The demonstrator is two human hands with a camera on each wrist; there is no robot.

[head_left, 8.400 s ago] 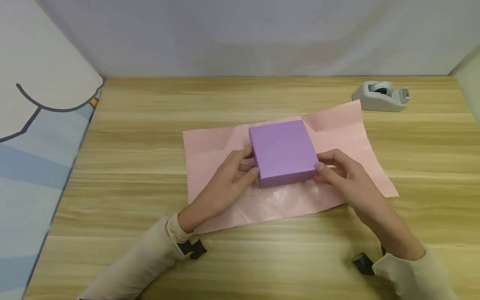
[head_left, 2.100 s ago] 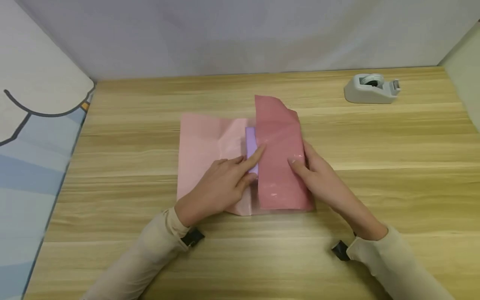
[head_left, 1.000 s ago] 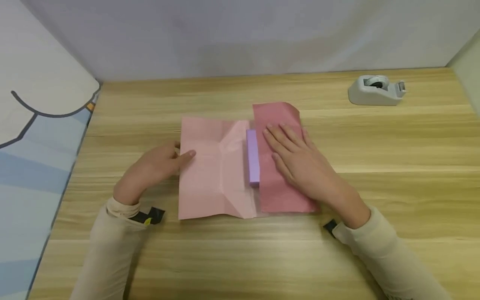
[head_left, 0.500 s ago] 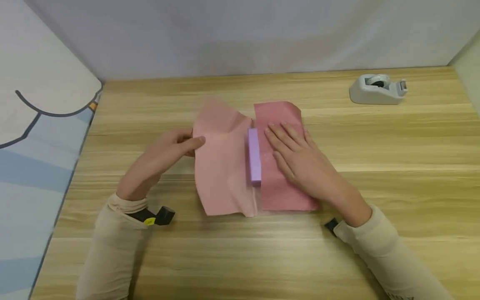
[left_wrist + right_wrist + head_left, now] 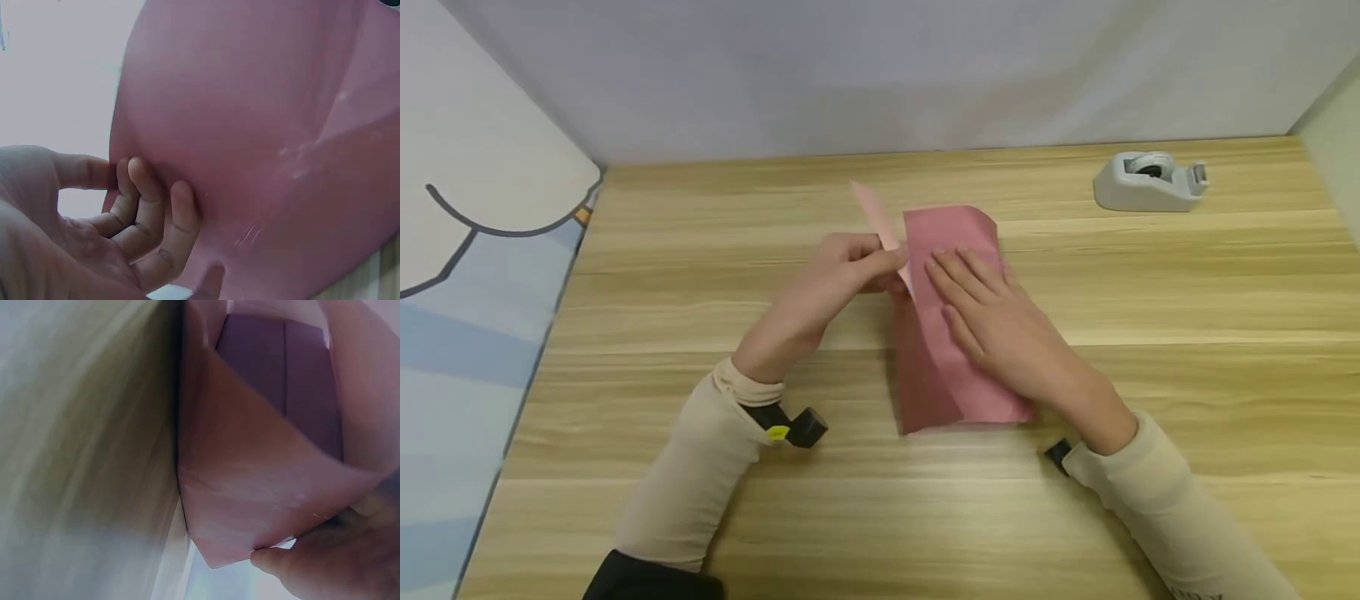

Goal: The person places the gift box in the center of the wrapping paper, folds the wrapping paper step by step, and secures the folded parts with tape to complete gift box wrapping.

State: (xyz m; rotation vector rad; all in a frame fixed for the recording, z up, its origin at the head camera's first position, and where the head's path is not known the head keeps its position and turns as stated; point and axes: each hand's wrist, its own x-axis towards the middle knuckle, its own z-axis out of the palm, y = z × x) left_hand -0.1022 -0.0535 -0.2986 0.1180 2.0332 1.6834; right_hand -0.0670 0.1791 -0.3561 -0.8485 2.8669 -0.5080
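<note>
Pink wrapping paper (image 5: pixel 951 367) is folded over a purple box (image 5: pixel 275 362), which shows inside the paper's open end in the right wrist view and is nearly hidden from the head view. My left hand (image 5: pixel 842 275) pinches the left edge of the paper between thumb and fingers and holds that flap raised beside the box. In the left wrist view its fingers (image 5: pixel 147 184) lie against the darker pink side of the sheet. My right hand (image 5: pixel 1000 325) lies flat with fingers spread, pressing the right-hand flap down on top of the box.
A grey tape dispenser (image 5: pixel 1150 182) with a roll of clear tape stands at the back right of the wooden table (image 5: pixel 625 400). A pale wall (image 5: pixel 925 75) rises behind the table, and a panel with a cartoon print (image 5: pixel 482 317) borders its left side.
The purple box was bare on the spread paper at first; the right flap was then folded over it. Since then my left hand has lifted the left flap and brought it rightward. My right hand stays pressed down.
</note>
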